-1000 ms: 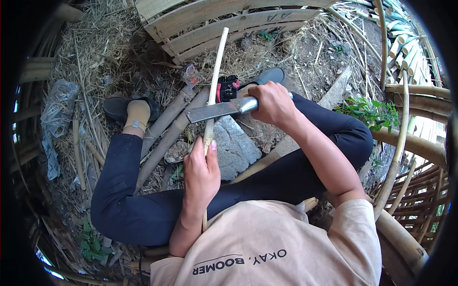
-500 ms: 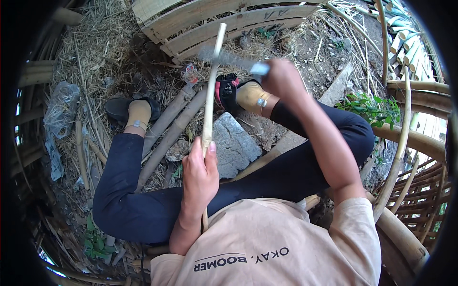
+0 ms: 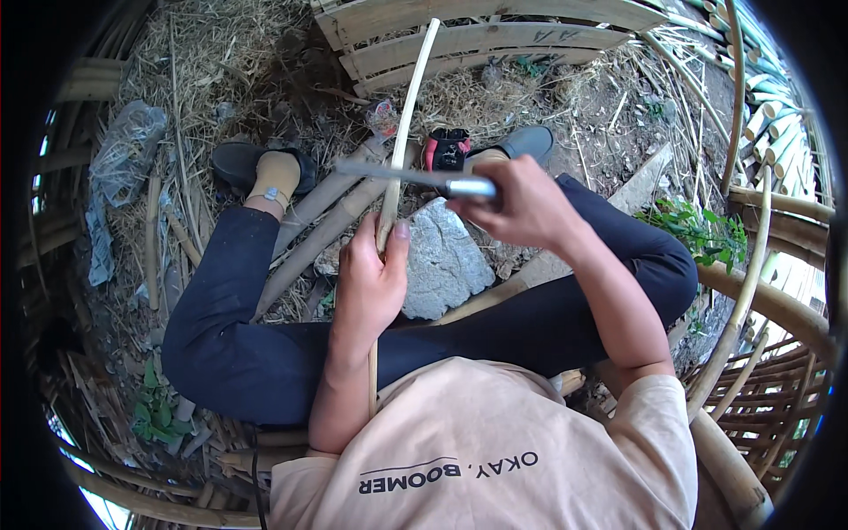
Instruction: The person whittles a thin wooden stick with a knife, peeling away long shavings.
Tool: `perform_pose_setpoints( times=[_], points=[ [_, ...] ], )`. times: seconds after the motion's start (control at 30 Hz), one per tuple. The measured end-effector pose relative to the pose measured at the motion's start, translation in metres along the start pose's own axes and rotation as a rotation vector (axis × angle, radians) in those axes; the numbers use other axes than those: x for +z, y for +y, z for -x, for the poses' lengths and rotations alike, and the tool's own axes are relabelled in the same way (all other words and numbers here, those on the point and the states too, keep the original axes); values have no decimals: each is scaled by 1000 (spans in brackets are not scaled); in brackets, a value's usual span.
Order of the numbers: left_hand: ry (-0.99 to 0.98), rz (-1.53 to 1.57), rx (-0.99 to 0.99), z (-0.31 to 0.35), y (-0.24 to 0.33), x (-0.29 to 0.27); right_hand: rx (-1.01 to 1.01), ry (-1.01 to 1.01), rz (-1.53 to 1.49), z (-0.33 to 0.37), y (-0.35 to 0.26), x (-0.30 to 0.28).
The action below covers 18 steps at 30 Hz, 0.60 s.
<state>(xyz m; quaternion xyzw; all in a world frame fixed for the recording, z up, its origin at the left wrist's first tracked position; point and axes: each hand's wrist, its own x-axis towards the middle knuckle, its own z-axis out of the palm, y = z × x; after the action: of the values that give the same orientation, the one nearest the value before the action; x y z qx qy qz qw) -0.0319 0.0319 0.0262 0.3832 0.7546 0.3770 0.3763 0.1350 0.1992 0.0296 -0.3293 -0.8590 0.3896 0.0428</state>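
Observation:
A long pale bamboo strip (image 3: 409, 115) stands upright in front of me, its lower end running along my left forearm to my shirt. My left hand (image 3: 367, 278) is closed around it, with the thumb on its right side. In my right hand (image 3: 530, 208) I grip the light-coloured handle of a knife (image 3: 471, 186). The blurred blade points left and crosses the strip a little above my left fingers. Whether it cuts into the strip or only passes in front, I cannot tell.
Between my legs lies a grey stone (image 3: 442, 256), beside bamboo poles (image 3: 322, 234). A slatted wooden crate (image 3: 495, 37) stands ahead. A plastic bag (image 3: 128, 150) lies at left; at right are a leafy plant (image 3: 698, 231) and stacked cut bamboo (image 3: 782, 141). A red-and-black object (image 3: 446, 148) sits near my right foot.
My right hand has come down and nearer to me with the knife, its blade now lower along the strip. My left hand still grips the strip. My right foot appears shifted.

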Motion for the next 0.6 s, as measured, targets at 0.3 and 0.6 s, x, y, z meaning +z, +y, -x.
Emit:
perform_pose_setpoints(
  times=[0.3, 0.6],
  points=[
    [74, -173, 113, 11, -8, 17, -22, 114, 274, -2, 13, 38],
    [5, -67, 53, 16, -3, 8, 450, 483, 440, -41, 86, -30]
  ],
)
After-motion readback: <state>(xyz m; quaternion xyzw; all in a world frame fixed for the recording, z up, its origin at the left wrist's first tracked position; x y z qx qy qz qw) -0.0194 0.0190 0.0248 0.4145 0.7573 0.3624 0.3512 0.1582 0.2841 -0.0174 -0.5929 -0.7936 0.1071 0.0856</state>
